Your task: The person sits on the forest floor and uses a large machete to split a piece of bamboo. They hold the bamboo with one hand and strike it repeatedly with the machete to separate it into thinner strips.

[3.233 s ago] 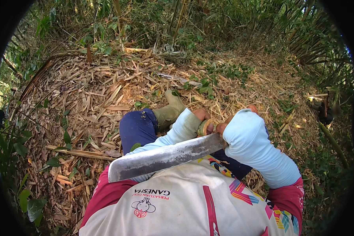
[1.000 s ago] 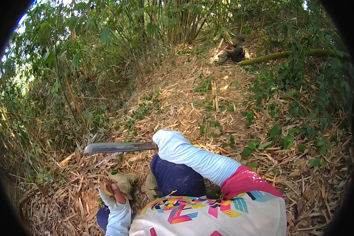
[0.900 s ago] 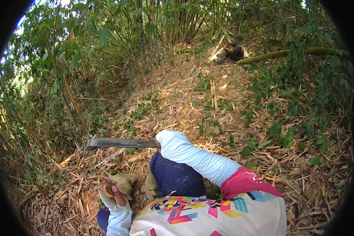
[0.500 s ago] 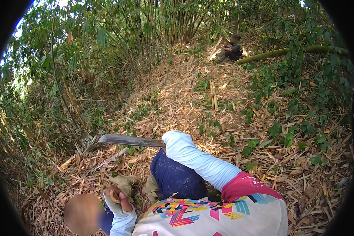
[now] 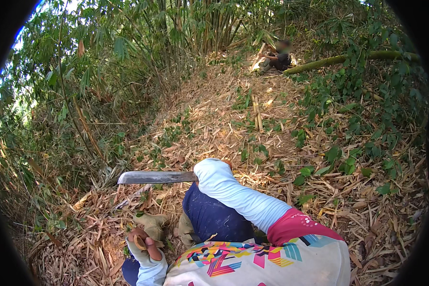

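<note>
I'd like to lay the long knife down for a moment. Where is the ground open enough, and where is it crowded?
The most open patch is the leaf-littered slope beyond the blade, between the bamboo clump and the leafy vines. It is crowded left of the blade among thin stems, and around the left hand, by the knee.

Bamboo clump [image 5: 209, 28] upslope ahead of me. Felled green bamboo pole [image 5: 348, 58] lies top right, another person [image 5: 277, 57] crouched by its end. Dry leaf litter [image 5: 224, 124] covers the slope; cut pale stalks [image 5: 257, 112] mid-slope.
</note>
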### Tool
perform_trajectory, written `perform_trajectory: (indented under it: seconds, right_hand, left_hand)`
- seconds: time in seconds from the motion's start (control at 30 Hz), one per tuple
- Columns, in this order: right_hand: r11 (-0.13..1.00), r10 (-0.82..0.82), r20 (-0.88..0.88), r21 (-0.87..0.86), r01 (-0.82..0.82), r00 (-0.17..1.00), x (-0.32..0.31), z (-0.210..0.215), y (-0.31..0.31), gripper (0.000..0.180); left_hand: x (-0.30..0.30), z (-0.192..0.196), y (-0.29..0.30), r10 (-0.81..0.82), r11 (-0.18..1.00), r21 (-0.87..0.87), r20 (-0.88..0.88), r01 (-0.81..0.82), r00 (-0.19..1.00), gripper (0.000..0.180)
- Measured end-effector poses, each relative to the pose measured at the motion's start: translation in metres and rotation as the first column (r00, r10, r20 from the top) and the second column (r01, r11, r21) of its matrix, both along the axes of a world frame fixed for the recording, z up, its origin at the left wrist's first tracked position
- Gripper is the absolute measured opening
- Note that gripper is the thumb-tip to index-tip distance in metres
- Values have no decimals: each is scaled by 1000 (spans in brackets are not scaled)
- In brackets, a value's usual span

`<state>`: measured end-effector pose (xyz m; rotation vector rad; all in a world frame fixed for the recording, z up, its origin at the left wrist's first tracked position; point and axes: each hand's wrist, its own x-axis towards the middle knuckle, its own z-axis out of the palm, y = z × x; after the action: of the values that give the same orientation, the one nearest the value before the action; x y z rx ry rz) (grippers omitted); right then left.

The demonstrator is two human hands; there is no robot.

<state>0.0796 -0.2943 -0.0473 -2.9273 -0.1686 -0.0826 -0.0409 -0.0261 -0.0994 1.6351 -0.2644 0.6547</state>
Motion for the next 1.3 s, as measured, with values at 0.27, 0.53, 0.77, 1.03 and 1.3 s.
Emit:
perform_trajectory:
  seconds: [0.27,0.53,0.77,1.03,1.3]
  right_hand:
    - [998,-4,-62,-63,0,998,-14,42,17,12]
    - [999,25,109,-35,-21,994,6,-19,-4,11]
    - [994,76,158,-92,-62,985,5,-21,-4,12]
    - [994,87,180,-81,-73,980,9,-28,-7,14]
    - [994,14,19,-106,-12,1000,-4,15,9,15]
  left_hand:
    - [-1,-9,5,13,999,-52,-2,-13,1000,28]
    - [0,-9,5,5,998,-62,-6,-5,1000,29]
    - [1,-1,0,39,998,-58,13,-39,999,32]
    - [2,-4,2,35,999,-41,2,-35,999,31]
    - [4,-12,4,68,993,-104,54,-63,996,30]
